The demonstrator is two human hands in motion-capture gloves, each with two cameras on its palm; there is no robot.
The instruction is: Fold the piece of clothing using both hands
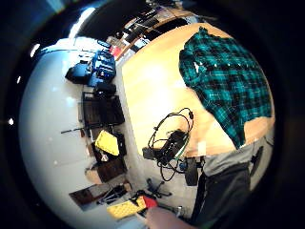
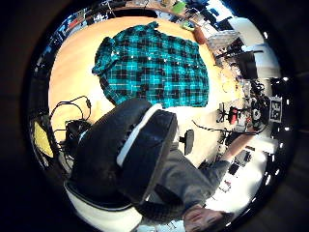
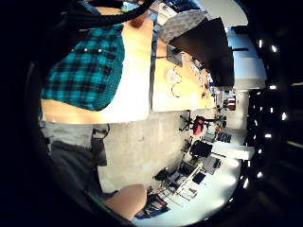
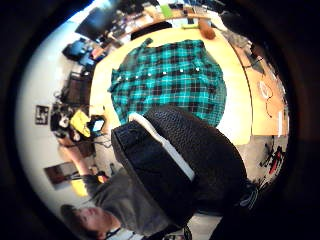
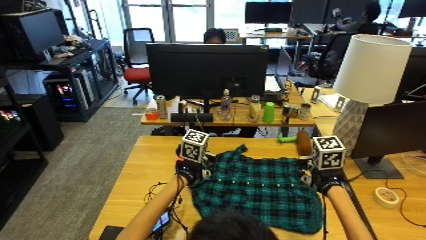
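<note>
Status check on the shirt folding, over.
Both hands, left and right, raised above the table, holding nothing. Plaid shirt spread flat, unfolded. Nothing on it.

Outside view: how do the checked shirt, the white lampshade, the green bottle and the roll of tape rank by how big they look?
1. Checked shirt, spread on the table.
2. White lampshade.
3. Green bottle and roll of tape: these look alike in size, and the bottle stands farther from the camera, so I would not rank them.
</note>
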